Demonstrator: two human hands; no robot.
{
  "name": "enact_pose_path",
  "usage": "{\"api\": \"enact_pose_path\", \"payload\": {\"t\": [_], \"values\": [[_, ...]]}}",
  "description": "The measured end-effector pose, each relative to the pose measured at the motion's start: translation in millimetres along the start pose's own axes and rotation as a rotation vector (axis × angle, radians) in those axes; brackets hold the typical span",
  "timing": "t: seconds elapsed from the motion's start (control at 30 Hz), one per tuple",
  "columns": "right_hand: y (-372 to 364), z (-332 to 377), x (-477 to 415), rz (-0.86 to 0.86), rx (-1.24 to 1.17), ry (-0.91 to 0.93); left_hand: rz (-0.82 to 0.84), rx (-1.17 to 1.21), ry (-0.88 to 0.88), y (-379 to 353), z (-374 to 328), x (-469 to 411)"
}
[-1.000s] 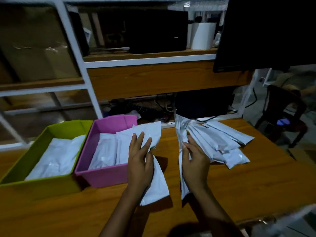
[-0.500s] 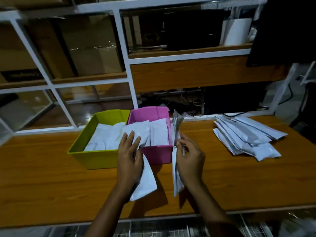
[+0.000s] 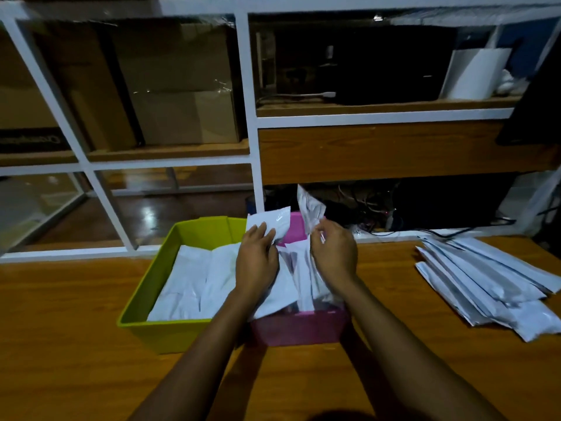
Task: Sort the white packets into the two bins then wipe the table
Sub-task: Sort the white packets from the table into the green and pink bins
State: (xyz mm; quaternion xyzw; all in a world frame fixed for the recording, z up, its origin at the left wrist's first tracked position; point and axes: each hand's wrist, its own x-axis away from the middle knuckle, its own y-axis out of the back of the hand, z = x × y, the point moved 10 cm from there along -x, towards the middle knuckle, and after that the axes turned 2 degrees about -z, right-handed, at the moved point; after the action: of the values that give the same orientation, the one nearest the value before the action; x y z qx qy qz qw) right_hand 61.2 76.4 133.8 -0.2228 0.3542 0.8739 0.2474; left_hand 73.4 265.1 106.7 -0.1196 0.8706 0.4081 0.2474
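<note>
A green bin (image 3: 142,299) with white packets in it stands on the wooden table (image 3: 76,344), touching a pink bin (image 3: 299,328) on its right. Both my hands hover over the pink bin. My left hand (image 3: 256,262) holds a wide white packet (image 3: 271,221) whose top sticks up above my fingers. My right hand (image 3: 334,256) pinches a narrow packet (image 3: 309,208) that stands upright, its lower part down in the pink bin among other packets. A fanned pile of white packets (image 3: 491,287) lies at the table's right.
A white-framed shelf unit (image 3: 252,141) rises behind the table, with cardboard boxes, a dark device and a white roll (image 3: 473,74) on it. Cables (image 3: 376,214) lie in the gap behind the bins.
Both hands carried their packets forward from above the table to over the pink bin. The view shifted, so the bins now sit centred.
</note>
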Motion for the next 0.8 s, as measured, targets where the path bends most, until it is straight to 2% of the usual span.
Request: {"api": "enact_pose_path", "payload": {"t": [0.13,0.27,0.33,0.4,0.53,0.63,0.73,0.8], "values": [[-49.2,-17.8,-12.2,0.147,0.307,-0.101,0.105,-0.222,-0.067,-46.7,15.8,-23.7],[-92.9,-38.4,-11.9,0.377,0.486,-0.071,0.288,-0.403,-0.036,-94.7,41.7,-35.0],[-114.9,-51.9,-2.5,0.53,0.579,-0.017,0.45,-0.388,0.078,-128.1,66.7,-31.2],[-130.2,-64.8,6.9,0.657,0.609,-0.017,0.687,-0.42,0.175,-154.0,83.1,-19.5],[-155.3,-78.9,10.3,0.919,0.548,0.006,1.081,-0.51,0.104,-173.1,90.4,-10.8],[-171.1,-100.1,16.1,1.243,0.717,0.078,1.307,-0.643,0.037,-174.8,95.6,-7.5],[-183.4,-114.3,25.7,1.401,0.811,0.097,1.378,-0.727,0.017,-173.8,89.5,-3.1],[-191.9,-120.6,38.3,1.41,0.822,0.094,1.343,-0.74,-0.01,-176.1,88.0,3.2]]}}
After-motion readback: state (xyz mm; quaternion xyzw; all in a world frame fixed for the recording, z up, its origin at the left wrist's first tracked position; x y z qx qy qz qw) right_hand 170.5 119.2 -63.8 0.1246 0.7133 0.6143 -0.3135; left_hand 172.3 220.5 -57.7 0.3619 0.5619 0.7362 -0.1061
